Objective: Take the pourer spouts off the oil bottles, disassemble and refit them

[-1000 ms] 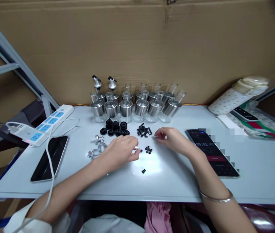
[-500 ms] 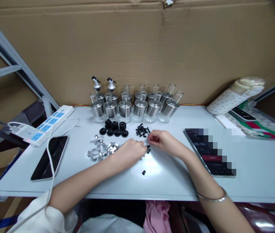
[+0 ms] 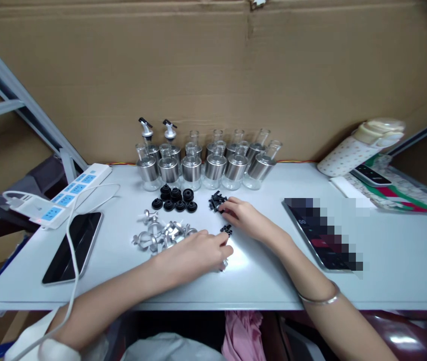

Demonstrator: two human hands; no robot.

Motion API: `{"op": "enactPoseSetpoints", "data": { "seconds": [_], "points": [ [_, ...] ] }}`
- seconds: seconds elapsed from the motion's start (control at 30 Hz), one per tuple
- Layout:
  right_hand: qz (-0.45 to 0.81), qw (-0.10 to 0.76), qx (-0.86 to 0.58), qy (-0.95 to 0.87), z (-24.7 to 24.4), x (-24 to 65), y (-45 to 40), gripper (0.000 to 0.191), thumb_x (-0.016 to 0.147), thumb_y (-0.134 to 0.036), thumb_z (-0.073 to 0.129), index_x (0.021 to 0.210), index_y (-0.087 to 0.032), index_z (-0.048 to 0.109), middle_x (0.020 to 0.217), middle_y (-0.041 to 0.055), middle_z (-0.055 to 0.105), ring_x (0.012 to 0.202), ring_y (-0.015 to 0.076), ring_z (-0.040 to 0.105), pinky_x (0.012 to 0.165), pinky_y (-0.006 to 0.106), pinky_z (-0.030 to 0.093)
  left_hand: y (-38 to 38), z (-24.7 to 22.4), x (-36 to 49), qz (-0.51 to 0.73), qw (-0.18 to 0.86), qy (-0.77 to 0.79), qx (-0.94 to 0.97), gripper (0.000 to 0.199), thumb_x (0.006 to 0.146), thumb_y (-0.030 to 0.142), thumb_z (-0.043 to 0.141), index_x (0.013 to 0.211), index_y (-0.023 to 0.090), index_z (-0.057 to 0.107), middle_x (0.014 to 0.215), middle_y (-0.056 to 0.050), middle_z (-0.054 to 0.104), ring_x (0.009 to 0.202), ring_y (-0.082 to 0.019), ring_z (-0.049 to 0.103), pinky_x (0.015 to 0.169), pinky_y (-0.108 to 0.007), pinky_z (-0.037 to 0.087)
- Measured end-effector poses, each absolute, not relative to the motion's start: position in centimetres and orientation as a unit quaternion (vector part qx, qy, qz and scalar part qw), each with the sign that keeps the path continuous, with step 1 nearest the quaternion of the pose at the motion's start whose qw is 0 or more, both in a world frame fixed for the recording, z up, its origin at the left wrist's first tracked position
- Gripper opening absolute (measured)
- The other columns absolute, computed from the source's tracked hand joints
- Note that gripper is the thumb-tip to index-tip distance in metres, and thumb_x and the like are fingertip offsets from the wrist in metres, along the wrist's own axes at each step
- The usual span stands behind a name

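Observation:
My left hand (image 3: 207, 250) is closed low over the table, its fingers around a small silvery part (image 3: 224, 263) that shows below the fingertips. Just above it lies a little cluster of small black pieces (image 3: 227, 229). My right hand (image 3: 241, 215) reaches in from the right, fingertips together at the edge of a pile of black sticks (image 3: 216, 200); whether they grip one is hidden. Silver spout parts (image 3: 154, 235) lie in a heap left of my left hand. Several black ribbed stoppers (image 3: 175, 194) are grouped behind them.
Glass bottles with steel sleeves (image 3: 191, 168) stand in two rows at the back, two with spouts. A power strip (image 3: 76, 193) and a phone (image 3: 73, 248) lie left. Another phone (image 3: 320, 240) and a white flask (image 3: 352, 150) are at right.
My left hand has moved down toward the front edge, and the silvery part now shows under it. My right hand has shifted left and up to the black sticks. The view has moved slightly.

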State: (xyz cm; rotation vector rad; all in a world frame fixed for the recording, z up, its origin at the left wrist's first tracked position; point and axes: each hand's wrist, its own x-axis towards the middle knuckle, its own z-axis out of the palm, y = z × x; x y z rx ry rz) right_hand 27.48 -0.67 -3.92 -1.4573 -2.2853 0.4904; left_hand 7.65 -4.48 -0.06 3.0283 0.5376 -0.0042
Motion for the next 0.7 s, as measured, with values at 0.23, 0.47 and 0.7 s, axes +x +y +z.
{"op": "enactPoseSetpoints", "data": {
  "seconds": [0.23,0.47,0.7],
  "points": [
    [0.205,0.194,-0.502,-0.817,-3.4,27.5,-1.2,0.020,0.083,-0.005,0.050,0.083,-0.015,0.067,0.081,0.0055,0.062,0.069,0.0146,0.057,0.069,0.028,0.048,-5.5,-0.8,8.0,-0.015,0.002,0.140,0.990,0.010,0.085,0.005,0.056,0.086,0.015,0.056,0.083,-0.004,0.063,0.067,-0.018,0.062,0.065,-0.031,0.045],
    [0.266,0.155,-0.466,-0.829,-2.0,27.8,-2.2,0.026,0.084,-0.006,0.045,0.083,-0.015,0.069,0.085,0.0079,0.068,0.078,0.0177,0.063,0.074,0.031,0.050,-4.3,-1.4,9.2,-0.013,-0.034,0.176,0.984,0.013,0.087,0.003,0.049,0.092,0.013,0.056,0.087,-0.007,0.065,0.077,-0.021,0.066,0.070,-0.032,0.047],
    [0.284,0.188,-0.495,-0.799,-1.4,28.3,-2.2,0.024,0.086,-0.012,0.042,0.092,-0.016,0.065,0.090,0.0081,0.069,0.081,0.0181,0.063,0.074,0.031,0.049,-3.7,-0.7,9.4,-0.008,0.014,0.239,0.971,0.014,0.091,0.017,0.051,0.104,0.012,0.051,0.103,-0.011,0.061,0.077,-0.022,0.065,0.066,-0.033,0.049]
  ]
}}
